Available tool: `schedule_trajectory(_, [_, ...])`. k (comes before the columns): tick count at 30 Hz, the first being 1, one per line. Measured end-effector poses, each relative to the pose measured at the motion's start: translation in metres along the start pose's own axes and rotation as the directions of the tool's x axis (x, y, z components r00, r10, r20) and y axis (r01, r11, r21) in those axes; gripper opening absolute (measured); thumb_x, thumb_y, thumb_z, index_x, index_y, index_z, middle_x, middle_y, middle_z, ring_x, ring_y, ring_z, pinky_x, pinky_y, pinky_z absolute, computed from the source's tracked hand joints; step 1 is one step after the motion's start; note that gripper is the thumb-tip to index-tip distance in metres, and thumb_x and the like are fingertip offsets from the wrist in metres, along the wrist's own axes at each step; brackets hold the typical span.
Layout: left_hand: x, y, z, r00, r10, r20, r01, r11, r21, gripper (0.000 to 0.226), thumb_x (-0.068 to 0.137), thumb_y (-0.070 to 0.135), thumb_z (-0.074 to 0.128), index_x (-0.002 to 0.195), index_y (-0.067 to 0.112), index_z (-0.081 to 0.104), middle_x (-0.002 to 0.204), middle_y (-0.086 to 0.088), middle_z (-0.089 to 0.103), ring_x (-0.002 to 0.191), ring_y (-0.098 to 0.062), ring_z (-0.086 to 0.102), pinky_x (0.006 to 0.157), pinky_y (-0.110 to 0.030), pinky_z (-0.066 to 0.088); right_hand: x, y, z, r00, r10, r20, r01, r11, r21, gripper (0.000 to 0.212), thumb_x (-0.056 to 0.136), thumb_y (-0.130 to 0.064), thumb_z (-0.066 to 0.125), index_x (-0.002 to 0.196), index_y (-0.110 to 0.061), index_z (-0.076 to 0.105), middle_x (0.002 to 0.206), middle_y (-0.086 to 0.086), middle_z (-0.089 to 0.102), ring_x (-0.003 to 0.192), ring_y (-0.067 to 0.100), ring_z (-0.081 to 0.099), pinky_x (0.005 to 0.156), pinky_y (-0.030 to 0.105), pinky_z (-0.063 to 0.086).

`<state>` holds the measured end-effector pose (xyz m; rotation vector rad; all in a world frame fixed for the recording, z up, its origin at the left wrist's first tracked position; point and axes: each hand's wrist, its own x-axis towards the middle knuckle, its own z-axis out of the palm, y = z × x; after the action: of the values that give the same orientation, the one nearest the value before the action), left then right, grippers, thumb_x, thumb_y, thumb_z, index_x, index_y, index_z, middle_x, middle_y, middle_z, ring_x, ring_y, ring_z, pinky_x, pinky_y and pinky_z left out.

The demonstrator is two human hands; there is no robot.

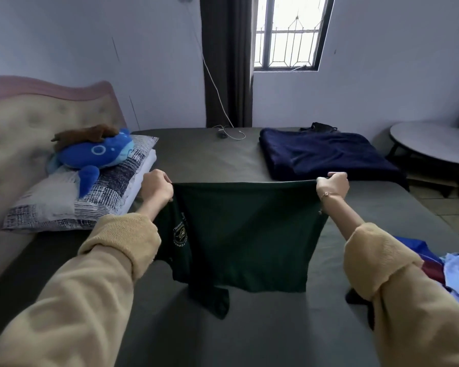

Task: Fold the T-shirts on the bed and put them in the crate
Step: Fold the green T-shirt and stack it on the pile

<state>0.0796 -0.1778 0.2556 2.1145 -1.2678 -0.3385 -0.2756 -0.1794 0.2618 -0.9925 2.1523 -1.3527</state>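
A dark green T-shirt (244,234) with a small round white emblem hangs stretched in the air above the bed (202,157). My left hand (156,187) grips its upper left corner. My right hand (333,184) grips its upper right corner. A sleeve droops from the lower left and touches the grey sheet. More shirts, blue, maroon and light blue, lie in a heap (453,271) at the bed's right edge. No crate is in view.
A folded navy blanket (326,154) lies at the far right of the bed. Pillows (90,197) with a blue plush toy (98,152) sit by the headboard on the left. A charger cable (228,133) rests at the far edge. A round table (432,144) stands right.
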Motion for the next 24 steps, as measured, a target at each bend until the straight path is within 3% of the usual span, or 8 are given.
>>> schedule_trajectory(3, [0.033, -0.002, 0.021, 0.991, -0.112, 0.079, 0.117, 0.992, -0.052, 0.012, 0.083, -0.01, 0.062, 0.081, -0.001, 0.069, 0.086, -0.015, 0.064, 0.066, -0.034, 0.069, 0.049, -0.037, 0.058, 0.023, -0.001, 0.021, 0.998, 0.038, 0.051, -0.037, 0.999, -0.022, 0.037, 0.086, -0.003, 0.054, 0.122, 0.005, 0.052, 0.128, 0.021, 0.053, 0.119, 0.032, 0.05, 0.095, 0.03, 0.04])
schedule_trajectory(5, [0.061, -0.003, 0.04, 0.987, -0.143, 0.076, 0.145, 0.989, -0.03, 0.009, 0.078, -0.01, 0.066, 0.081, -0.003, 0.07, 0.087, -0.014, 0.066, 0.071, -0.034, 0.069, 0.06, -0.041, 0.06, 0.038, -0.003, 0.039, 0.996, 0.033, 0.082, -0.03, 0.999, -0.038, 0.033, 0.085, -0.002, 0.055, 0.116, 0.011, 0.055, 0.121, 0.024, 0.056, 0.116, 0.035, 0.051, 0.094, 0.033, 0.04])
schedule_trajectory(8, [0.098, 0.007, 0.068, 0.988, -0.152, 0.026, 0.151, 0.988, 0.031, 0.013, 0.08, 0.002, 0.065, 0.091, 0.001, 0.072, 0.1, -0.017, 0.069, 0.09, -0.033, 0.066, 0.08, -0.037, 0.056, 0.07, -0.013, 0.07, 0.992, -0.03, 0.121, 0.037, 0.998, -0.053, 0.014, 0.08, -0.003, 0.058, 0.088, 0.009, 0.059, 0.092, 0.025, 0.058, 0.107, 0.039, 0.053, 0.078, 0.034, 0.038])
schedule_trajectory(10, [0.105, 0.023, 0.074, 0.992, -0.124, -0.011, 0.125, 0.992, 0.037, 0.017, 0.086, 0.003, 0.057, 0.098, 0.002, 0.07, 0.106, -0.017, 0.067, 0.098, -0.032, 0.063, 0.085, -0.037, 0.053, 0.087, -0.022, 0.084, 0.99, -0.075, 0.124, 0.083, 0.995, -0.058, 0.018, 0.079, -0.004, 0.059, 0.092, 0.009, 0.058, 0.1, 0.022, 0.06, 0.108, 0.037, 0.053, 0.083, 0.033, 0.038])
schedule_trajectory(12, [0.116, 0.047, 0.079, 0.995, -0.083, -0.055, 0.083, 0.997, 0.0, 0.017, 0.087, 0.001, 0.053, 0.097, 0.001, 0.067, 0.111, -0.019, 0.063, 0.1, -0.033, 0.061, 0.084, -0.036, 0.05, 0.107, -0.037, 0.093, 0.987, -0.114, 0.113, 0.118, 0.993, -0.026, 0.035, 0.081, -0.004, 0.059, 0.114, 0.009, 0.053, 0.121, 0.022, 0.054, 0.117, 0.034, 0.048, 0.097, 0.03, 0.034])
schedule_trajectory(14, [0.129, 0.068, 0.078, 0.992, -0.021, -0.128, 0.015, 0.999, -0.046, 0.015, 0.087, -0.002, 0.05, 0.096, 0.0, 0.061, 0.115, -0.022, 0.058, 0.099, -0.034, 0.058, 0.079, -0.033, 0.044, 0.122, -0.056, 0.094, 0.977, -0.191, 0.097, 0.19, 0.982, 0.018, 0.046, 0.083, -0.004, 0.058, 0.126, 0.006, 0.045, 0.131, 0.02, 0.046, 0.123, 0.031, 0.043, 0.1, 0.025, 0.029])
schedule_trajectory(18, [0.144, 0.11, 0.061, 0.956, 0.126, -0.266, -0.159, 0.982, -0.106, 0.015, 0.09, -0.002, 0.048, 0.102, -0.004, 0.057, 0.116, -0.022, 0.051, 0.098, -0.029, 0.052, 0.073, -0.024, 0.033, 0.151, -0.092, 0.084, 0.932, -0.363, 0.001, 0.362, 0.93, 0.066, 0.049, 0.082, -0.002, 0.056, 0.128, 0.007, 0.042, 0.13, 0.021, 0.046, 0.122, 0.03, 0.043, 0.103, 0.027, 0.029])
schedule_trajectory(24, [0.126, 0.125, 0.043, 0.87, 0.339, -0.358, -0.379, 0.924, -0.046, 0.009, 0.092, 0.002, 0.051, 0.099, -0.001, 0.054, 0.111, -0.019, 0.049, 0.088, -0.022, 0.051, 0.072, -0.023, 0.036, 0.159, -0.094, 0.064, 0.929, -0.366, -0.065, 0.371, 0.915, 0.155, 0.048, 0.084, -0.006, 0.057, 0.129, 0.003, 0.044, 0.13, 0.017, 0.048, 0.121, 0.026, 0.046, 0.105, 0.028, 0.034])
